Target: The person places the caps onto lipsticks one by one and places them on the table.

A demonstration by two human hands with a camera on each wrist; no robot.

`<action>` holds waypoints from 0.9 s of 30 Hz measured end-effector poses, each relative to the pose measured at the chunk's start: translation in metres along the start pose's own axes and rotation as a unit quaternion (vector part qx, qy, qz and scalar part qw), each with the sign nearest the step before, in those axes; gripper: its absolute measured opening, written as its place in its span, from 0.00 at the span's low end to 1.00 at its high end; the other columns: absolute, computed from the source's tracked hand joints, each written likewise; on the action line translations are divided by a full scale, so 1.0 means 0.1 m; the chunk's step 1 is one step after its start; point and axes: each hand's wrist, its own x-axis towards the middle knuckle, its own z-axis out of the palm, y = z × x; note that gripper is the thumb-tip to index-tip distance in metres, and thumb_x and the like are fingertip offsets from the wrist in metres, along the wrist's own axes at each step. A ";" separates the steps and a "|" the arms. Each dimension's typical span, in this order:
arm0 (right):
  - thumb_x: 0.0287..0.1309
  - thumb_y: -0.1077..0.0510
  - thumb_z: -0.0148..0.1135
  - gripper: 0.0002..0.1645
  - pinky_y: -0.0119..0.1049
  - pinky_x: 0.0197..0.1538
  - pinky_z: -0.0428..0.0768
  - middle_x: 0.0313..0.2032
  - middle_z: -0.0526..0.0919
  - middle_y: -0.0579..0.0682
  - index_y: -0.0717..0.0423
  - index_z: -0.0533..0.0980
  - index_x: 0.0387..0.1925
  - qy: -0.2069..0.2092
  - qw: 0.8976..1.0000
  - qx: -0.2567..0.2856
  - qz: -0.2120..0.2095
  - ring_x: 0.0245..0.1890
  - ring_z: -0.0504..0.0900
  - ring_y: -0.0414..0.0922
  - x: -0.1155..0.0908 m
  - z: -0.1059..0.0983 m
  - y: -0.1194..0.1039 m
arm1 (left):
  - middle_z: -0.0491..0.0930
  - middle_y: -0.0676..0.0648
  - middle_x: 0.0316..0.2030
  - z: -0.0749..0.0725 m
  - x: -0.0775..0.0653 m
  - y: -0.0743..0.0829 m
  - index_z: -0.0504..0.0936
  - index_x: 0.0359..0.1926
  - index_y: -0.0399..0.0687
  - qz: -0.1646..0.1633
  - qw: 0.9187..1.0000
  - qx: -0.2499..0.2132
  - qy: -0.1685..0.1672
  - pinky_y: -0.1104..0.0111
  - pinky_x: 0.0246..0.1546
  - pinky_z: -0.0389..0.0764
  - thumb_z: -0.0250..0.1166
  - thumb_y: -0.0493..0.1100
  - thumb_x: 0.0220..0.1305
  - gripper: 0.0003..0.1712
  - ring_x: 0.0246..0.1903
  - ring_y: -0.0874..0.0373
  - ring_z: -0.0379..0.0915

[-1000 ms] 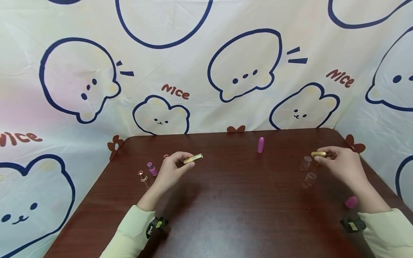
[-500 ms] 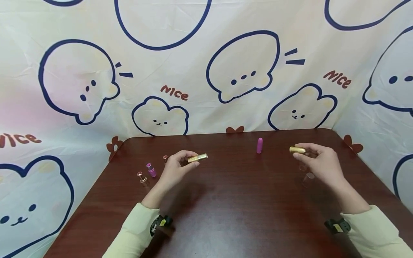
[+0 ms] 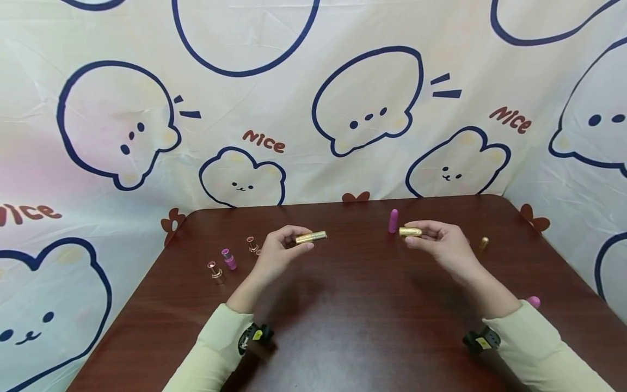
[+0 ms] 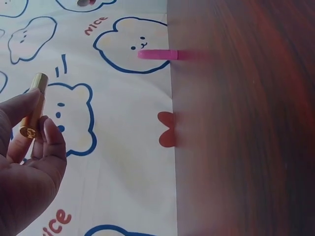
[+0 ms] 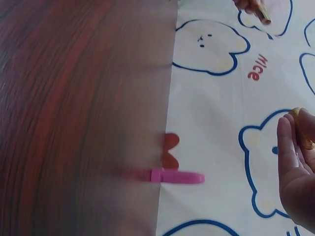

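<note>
Forearms [image 3: 215, 337] slant inward, fingers [image 3: 296, 251] pinching gold tubes [image 3: 312, 237].

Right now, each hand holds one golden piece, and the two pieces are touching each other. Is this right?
They are not touching: the head view shows a gap between the left golden piece, in the left hand, and the right golden piece, in the right hand.

Pink rounded object [image 3: 534, 301] near right edge of brown wooden tabletop [image 3: 372, 326]: part-hidden by your pale-green right sleeve [image 3: 534, 348]. Your right hand [image 5: 298, 184]: cropped, right wrist view.
</note>
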 end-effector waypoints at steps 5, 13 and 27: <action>0.57 0.54 0.70 0.28 0.31 0.47 0.79 0.44 0.85 0.53 0.66 0.76 0.54 -0.025 0.999 0.037 0.000 0.42 0.84 0.40 0.05 0.15 -0.01 | 0.80 0.47 0.34 0.09 -0.01 0.15 0.81 0.47 0.32 0.000 0.999 -0.034 -0.014 0.73 0.29 0.72 0.68 0.32 0.59 0.14 0.31 0.58 0.70; 0.55 0.59 0.71 0.26 0.35 0.46 0.80 0.43 0.85 0.53 0.68 0.75 0.53 -0.049 0.995 0.089 0.012 0.42 0.85 0.45 0.09 0.37 -0.02 | 0.81 0.46 0.37 0.23 -0.05 0.34 0.80 0.48 0.30 0.000 0.998 -0.062 -0.031 0.72 0.32 0.74 0.66 0.30 0.61 0.14 0.33 0.58 0.72; 0.56 0.63 0.70 0.23 0.50 0.50 0.77 0.42 0.85 0.57 0.69 0.76 0.52 -0.082 0.987 0.139 -0.002 0.40 0.86 0.46 0.13 0.61 -0.05 | 0.82 0.48 0.35 0.42 -0.04 0.36 0.81 0.46 0.31 0.003 0.997 -0.067 -0.035 0.72 0.31 0.75 0.67 0.31 0.60 0.13 0.31 0.59 0.73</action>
